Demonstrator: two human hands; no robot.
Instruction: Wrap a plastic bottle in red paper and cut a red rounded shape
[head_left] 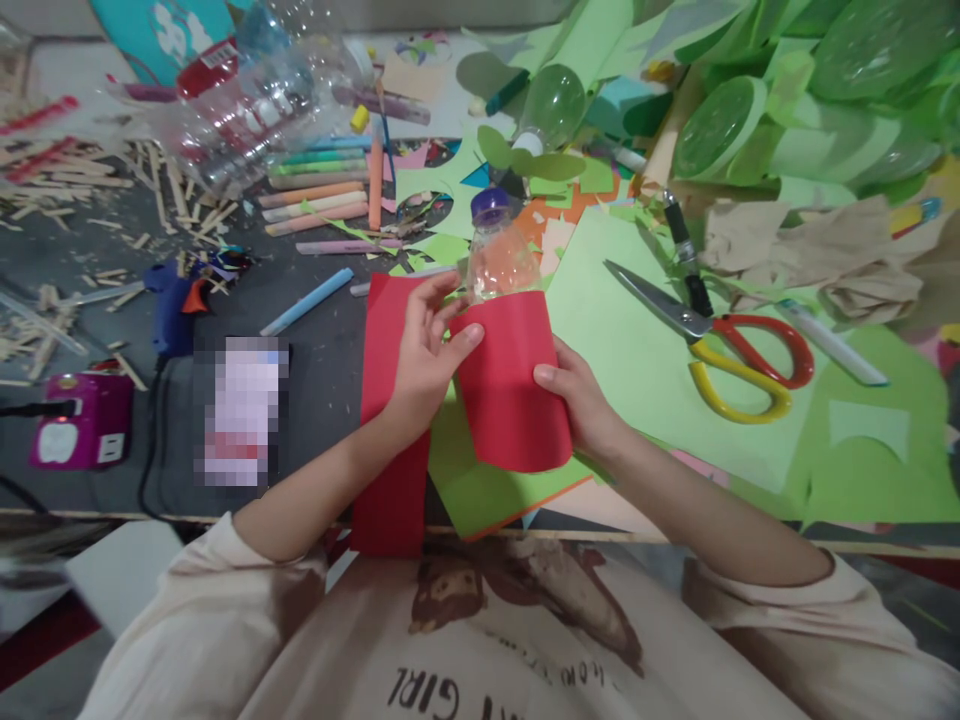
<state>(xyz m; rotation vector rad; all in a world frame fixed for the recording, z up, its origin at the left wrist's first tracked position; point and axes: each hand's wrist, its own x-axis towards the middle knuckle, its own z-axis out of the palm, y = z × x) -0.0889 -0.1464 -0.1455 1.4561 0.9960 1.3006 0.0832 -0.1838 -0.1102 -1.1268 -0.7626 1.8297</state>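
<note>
A clear plastic bottle [504, 262] with a purple cap [490, 204] has red paper [514, 385] wrapped around its body. Its neck and shoulder stick out at the top. My right hand [581, 395] grips the wrapped bottle from the right, thumb on the front of the paper. On the left, my left hand [435, 350] is spread, with the thumb against the paper's upper left edge and the other fingers apart behind it. A red paper strip [390, 420] lies under my left wrist, and a green sheet [480, 490] lies below the bottle.
Scissors [697, 325] with red and yellow handles lie to the right on pale green paper [600, 290]. Leftward are a blue glue gun [171, 305], a phone [241, 410], a purple box [82, 420] and markers [315, 205]. Green bottle pieces [810, 140] crowd the back right.
</note>
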